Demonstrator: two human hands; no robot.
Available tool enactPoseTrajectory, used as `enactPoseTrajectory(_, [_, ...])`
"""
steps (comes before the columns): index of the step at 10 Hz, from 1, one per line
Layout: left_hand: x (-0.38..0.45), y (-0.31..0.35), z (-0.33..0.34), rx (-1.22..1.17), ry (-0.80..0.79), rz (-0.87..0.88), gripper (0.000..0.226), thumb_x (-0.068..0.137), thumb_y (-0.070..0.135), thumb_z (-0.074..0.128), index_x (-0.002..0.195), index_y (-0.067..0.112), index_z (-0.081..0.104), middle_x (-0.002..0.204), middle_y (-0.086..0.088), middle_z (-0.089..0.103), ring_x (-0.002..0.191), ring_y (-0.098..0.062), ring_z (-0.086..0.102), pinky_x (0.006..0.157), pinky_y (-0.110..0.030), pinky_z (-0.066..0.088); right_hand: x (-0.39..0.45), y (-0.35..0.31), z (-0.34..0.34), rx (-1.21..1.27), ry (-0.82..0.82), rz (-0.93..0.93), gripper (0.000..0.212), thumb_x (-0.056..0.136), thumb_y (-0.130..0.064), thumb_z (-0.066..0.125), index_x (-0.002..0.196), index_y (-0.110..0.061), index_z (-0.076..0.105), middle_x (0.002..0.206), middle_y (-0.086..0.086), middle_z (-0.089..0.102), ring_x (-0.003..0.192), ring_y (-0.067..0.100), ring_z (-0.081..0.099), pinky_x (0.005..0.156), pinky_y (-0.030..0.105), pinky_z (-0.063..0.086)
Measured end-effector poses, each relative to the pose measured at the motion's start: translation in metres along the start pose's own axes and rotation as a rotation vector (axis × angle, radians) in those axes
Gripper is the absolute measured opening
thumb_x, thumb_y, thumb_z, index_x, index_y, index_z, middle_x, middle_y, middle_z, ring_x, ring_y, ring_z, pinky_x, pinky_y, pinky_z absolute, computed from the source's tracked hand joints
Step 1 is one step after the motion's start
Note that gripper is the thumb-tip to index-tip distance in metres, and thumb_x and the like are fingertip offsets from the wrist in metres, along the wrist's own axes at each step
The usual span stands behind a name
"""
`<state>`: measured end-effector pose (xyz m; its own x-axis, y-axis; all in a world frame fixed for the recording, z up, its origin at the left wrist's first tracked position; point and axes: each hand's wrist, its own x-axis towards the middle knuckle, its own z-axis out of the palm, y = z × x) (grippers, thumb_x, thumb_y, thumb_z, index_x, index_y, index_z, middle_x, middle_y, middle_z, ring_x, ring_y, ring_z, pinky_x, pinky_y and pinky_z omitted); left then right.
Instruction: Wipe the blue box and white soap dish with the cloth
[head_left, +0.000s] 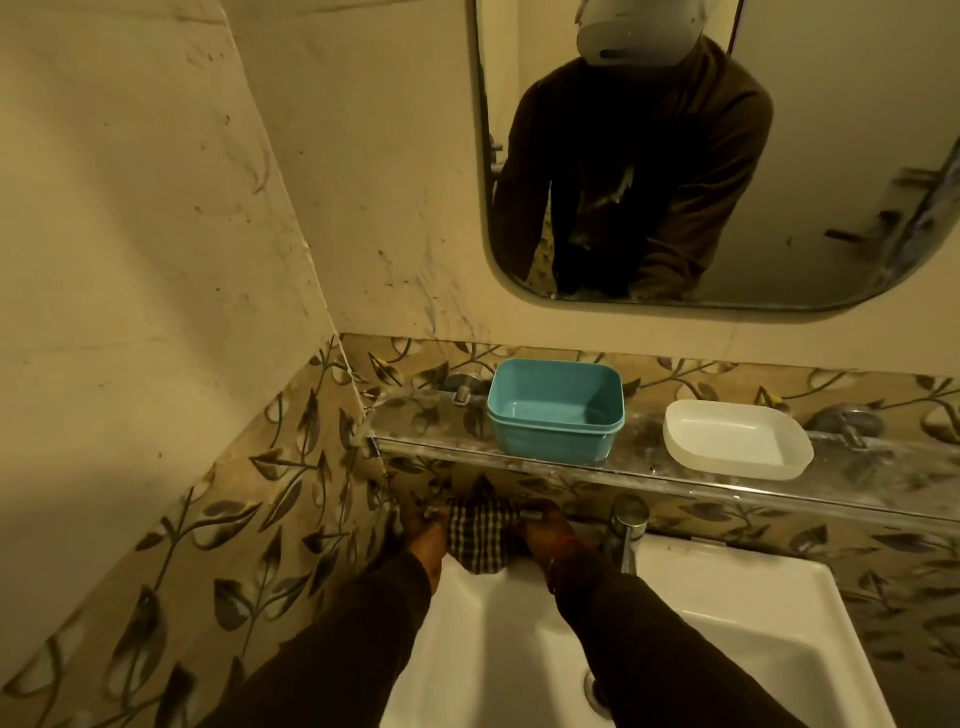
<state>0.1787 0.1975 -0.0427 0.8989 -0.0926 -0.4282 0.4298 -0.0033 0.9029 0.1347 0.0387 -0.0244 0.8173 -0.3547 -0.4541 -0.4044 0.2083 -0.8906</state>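
Note:
A blue box (556, 410) stands open-topped on the glass shelf (436, 441), left of a white soap dish (737, 439). Under the shelf, over the back of the sink, both hands hold a checked cloth (480, 535) stretched between them. My left hand (423, 530) grips the cloth's left edge and my right hand (545, 527) grips its right edge. The fingers are partly hidden by the shelf and the dim light. Both hands are below and in front of the blue box.
A white sink (727, 613) lies below, with a chrome tap (628, 525) just right of my right hand. A mirror (831, 182) hangs above the shelf. A tiled wall with a leaf pattern (234, 519) closes in on the left.

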Motion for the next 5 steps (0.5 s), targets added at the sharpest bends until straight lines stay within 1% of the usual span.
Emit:
enactPoseTrajectory(1, [0.035,-0.041,-0.009,0.318,0.161,0.256,0.054,0.093,0.015,0.056,0.145,0.028,0.046,0.154,-0.009,0.043,0.143,-0.033,0.038,0.116,-0.058,0.035,-0.01,0.0,0.0,-0.364,0.02,-0.026,0.037,0.091,-0.004,0.058,0.127,-0.007,0.053,0.127,0.017,0.056,0.123,0.036,0.052,0.097,0.035,0.043])
enactPoseTrajectory(2, [-0.014,-0.022,-0.003,0.764,0.167,0.465,0.062,0.094,0.006,0.052,0.153,0.016,0.036,0.162,-0.01,0.027,0.15,-0.032,0.023,0.122,-0.053,0.024,-0.03,0.004,0.001,-0.535,0.026,-0.28,0.046,0.088,-0.028,0.06,0.132,-0.017,0.051,0.14,0.013,0.048,0.13,0.033,0.045,0.109,0.039,0.038])
enactPoseTrajectory(3, [-0.037,-0.022,-0.004,1.285,-0.024,0.446,0.072,0.103,0.025,0.043,0.161,0.021,0.001,0.169,-0.004,-0.01,0.155,-0.029,-0.009,0.125,-0.051,0.007,-0.036,0.025,0.001,-1.014,-0.071,-0.57,0.066,0.088,-0.025,0.059,0.149,-0.021,0.032,0.156,0.008,0.027,0.142,0.03,0.027,0.112,0.043,0.036])
enactPoseTrajectory(4, [-0.056,-0.013,-0.003,1.677,-0.216,0.277,0.077,0.103,0.049,0.036,0.158,0.029,-0.015,0.163,-0.002,-0.028,0.15,-0.036,-0.026,0.122,-0.054,-0.008,-0.038,0.037,-0.004,-1.417,-0.207,-0.458,0.079,0.093,-0.02,0.051,0.155,-0.023,0.001,0.163,0.009,-0.006,0.149,0.035,-0.003,0.118,0.053,0.016])
enactPoseTrajectory(5, [-0.069,-0.005,-0.005,1.662,-0.166,0.278,0.08,0.103,0.05,0.038,0.158,0.03,-0.016,0.164,-0.002,-0.028,0.151,-0.033,-0.025,0.122,-0.055,-0.006,-0.044,0.034,-0.008,-1.353,-0.234,-0.457,0.081,0.093,-0.013,0.047,0.155,-0.024,-0.004,0.162,0.006,-0.016,0.148,0.036,-0.011,0.118,0.053,0.003])
